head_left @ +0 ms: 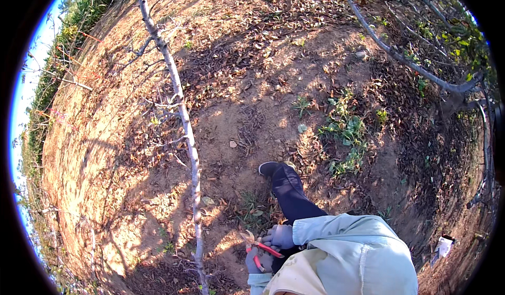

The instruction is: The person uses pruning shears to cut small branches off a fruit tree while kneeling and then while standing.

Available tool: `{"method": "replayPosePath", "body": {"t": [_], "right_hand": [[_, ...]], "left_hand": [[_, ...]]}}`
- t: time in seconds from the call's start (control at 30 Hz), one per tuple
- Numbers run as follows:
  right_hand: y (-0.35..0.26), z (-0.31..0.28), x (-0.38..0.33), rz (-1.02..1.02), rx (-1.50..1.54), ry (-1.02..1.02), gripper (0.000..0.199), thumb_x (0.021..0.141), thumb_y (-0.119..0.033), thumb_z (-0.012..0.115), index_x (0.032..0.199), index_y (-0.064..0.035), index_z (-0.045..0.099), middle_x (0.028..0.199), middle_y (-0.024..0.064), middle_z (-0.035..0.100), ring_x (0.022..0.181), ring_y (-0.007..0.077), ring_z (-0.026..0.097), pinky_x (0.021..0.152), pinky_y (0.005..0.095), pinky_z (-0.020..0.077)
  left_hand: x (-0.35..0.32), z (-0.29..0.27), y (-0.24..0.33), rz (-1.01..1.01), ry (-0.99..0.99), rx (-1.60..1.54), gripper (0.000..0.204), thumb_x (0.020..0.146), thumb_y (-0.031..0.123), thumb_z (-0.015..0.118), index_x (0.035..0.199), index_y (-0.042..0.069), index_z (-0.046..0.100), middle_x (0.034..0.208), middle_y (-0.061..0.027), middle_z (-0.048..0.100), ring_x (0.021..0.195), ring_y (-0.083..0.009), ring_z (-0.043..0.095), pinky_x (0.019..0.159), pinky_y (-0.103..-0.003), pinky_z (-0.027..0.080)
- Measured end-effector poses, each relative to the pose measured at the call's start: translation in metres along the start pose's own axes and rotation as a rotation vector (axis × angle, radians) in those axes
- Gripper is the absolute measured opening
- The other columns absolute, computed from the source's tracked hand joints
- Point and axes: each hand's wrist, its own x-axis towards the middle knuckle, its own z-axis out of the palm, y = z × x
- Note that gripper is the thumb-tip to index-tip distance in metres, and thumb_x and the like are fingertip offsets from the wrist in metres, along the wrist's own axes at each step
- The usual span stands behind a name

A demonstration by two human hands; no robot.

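Observation:
Red-handled pruning shears [271, 251] are between my two gloved hands low in the head view, their handles spread and the blades pointing to the upper left. My left hand [256, 261], in a grey glove, closes around the lower handle. Just above it, my right hand [282, 236], also gloved in grey, has its fingers curled at the upper handle. Part of the shears is covered by the fingers. To the left of both hands rises a slim pale branch [188, 124] with short side twigs, apart from the blades.
Bare branches [402, 58] reach in from the upper right. Dry leaves and green weeds [344, 129] cover parts of the sloping brown soil. My shoe [269, 168] stands ahead of my hands. A whitish object [443, 246] lies on the ground at the right.

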Motion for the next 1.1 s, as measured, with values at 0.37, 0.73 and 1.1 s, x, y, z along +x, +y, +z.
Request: {"method": "replayPosePath", "body": {"t": [0.37, 0.73, 1.1], "right_hand": [[-0.001, -0.065, 0.002, 0.295, 0.188, -0.185, 0.027, 0.087, -0.034, 0.057, 0.098, -0.0108, 0.064, 0.110, 0.0118, 0.055, 0.091, 0.0326, 0.061, 0.073, 0.0440, 0.0522], [0.042, -0.178, 0.006, 0.291, 0.889, -0.049, 0.085, 0.065, -0.054, 0.075, 0.132, -0.0106, 0.047, 0.114, 0.0148, 0.059, 0.109, 0.0283, 0.056, 0.094, 0.0391, 0.0447], [0.022, -0.251, -0.008, 0.345, 0.753, -0.014, 0.117, 0.059, -0.053, 0.080, 0.148, -0.0061, 0.020, 0.145, 0.0236, 0.027, 0.133, 0.0342, 0.036, 0.107, 0.0387, 0.0353]], "left_hand": [[-0.023, 0.021, 0.010, 0.071, 0.203, 0.216, 0.048, 0.083, 0.028, 0.060, 0.121, 0.002, 0.048, 0.113, -0.0199, 0.057, 0.103, -0.0351, 0.057, 0.086, -0.051, 0.049], [0.080, 0.188, 0.015, 0.201, 0.120, 0.265, 0.029, 0.089, 0.024, 0.064, 0.105, 0.001, 0.056, 0.099, -0.0132, 0.064, 0.088, -0.0232, 0.063, 0.074, -0.034, 0.054], [0.099, 0.215, 0.033, 0.353, 0.131, 0.632, 0.030, 0.085, 0.027, 0.072, 0.098, 0.005, 0.056, 0.088, -0.0031, 0.060, 0.081, -0.0113, 0.057, 0.070, -0.028, 0.046]]}}
